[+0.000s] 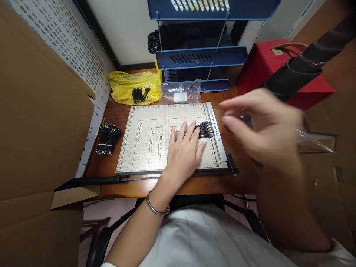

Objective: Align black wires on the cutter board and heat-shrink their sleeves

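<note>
My left hand (183, 150) lies palm down on the cream board of a paper cutter (141, 152), fingers spread. Its fingertips rest at one end of a small bundle of short black wires (205, 130), partly covering them. The wires' other ends fan out up to the cutter's metal edge strip (216, 131). My right hand (264, 126) is raised to the right of the cutter and smeared by motion. Its thumb and forefinger are apart, and nothing shows between them. Along the cutter's near side lies the long cutting arm with its black handle (97, 180).
A banded bundle of black wires (108, 139) sits left of the cutter. Behind it are a yellow plastic bag (119, 87) with more wires, a clear bag (194, 91) and a blue shelf rack (236, 55). A red box (258, 55) and black pole (294, 74) stand right.
</note>
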Motion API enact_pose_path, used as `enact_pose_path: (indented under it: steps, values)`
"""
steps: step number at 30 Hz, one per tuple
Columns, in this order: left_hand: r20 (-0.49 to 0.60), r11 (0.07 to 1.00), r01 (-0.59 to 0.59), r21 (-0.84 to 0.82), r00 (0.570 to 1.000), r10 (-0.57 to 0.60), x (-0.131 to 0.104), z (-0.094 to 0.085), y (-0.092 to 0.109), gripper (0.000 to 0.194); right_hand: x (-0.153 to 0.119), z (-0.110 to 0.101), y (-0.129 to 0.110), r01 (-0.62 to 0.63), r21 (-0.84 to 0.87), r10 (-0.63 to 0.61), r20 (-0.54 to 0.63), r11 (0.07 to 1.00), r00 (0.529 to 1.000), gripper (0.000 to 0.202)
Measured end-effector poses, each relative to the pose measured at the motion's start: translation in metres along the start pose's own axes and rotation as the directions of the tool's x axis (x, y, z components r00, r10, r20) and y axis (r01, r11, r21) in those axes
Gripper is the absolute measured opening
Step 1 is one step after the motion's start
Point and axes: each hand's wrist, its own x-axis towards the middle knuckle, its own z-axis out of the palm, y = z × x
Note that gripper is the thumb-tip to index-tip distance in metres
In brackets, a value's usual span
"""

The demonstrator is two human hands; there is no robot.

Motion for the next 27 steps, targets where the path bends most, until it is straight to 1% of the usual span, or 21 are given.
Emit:
enact_pose_path:
  steps: [2,4,6,8,13,17,19,23,27]
  values:
    - [-0.007,1.000,-0.021,0.010,1.000,0.021,0.005,-0.005,-0.001,0.052,0.003,0.008,0.019,-0.011,-0.202,0.031,0.096,0.979,0.995,0.013]
    - [0.005,0.998,-0.057,0.017,0.998,0.057,0.008,-0.006,-0.001,0.053,0.004,0.014,0.039,-0.037,-0.382,0.118,0.191,0.923,0.974,0.014]
    - [0.021,0.997,-0.076,0.019,0.997,0.076,0.009,-0.004,0.000,0.056,0.004,0.016,0.055,-0.046,-0.474,0.188,0.256,0.879,0.948,0.015]
    - [0.041,0.997,-0.080,0.018,0.996,0.079,0.007,0.000,0.000,0.060,0.005,0.015,0.062,-0.046,-0.526,0.236,0.300,0.849,0.924,0.017]
    - [0.088,0.997,-0.072,0.000,0.994,0.071,0.000,0.009,-0.002,0.063,0.014,0.012,0.057,-0.054,-0.598,0.332,0.366,0.800,0.869,0.019]
    - [0.086,0.997,-0.076,-0.023,0.993,0.078,-0.001,0.012,-0.004,0.063,0.025,0.016,0.054,-0.065,-0.636,0.416,0.420,0.769,0.807,0.017]
    - [0.076,0.997,-0.076,-0.031,0.994,0.078,-0.001,0.012,-0.004,0.063,0.030,0.017,0.054,-0.071,-0.641,0.439,0.436,0.765,0.785,0.015]
    - [0.069,0.996,-0.074,-0.048,0.995,0.077,0.000,0.013,-0.004,0.064,0.036,0.016,0.058,-0.039,-0.608,0.423,0.504,0.793,0.753,0.014]
    - [0.060,0.994,-0.074,-0.076,0.995,0.079,0.000,0.013,-0.005,0.062,0.035,0.012,0.066,-0.025,-0.511,0.355,0.560,0.859,0.749,0.014]
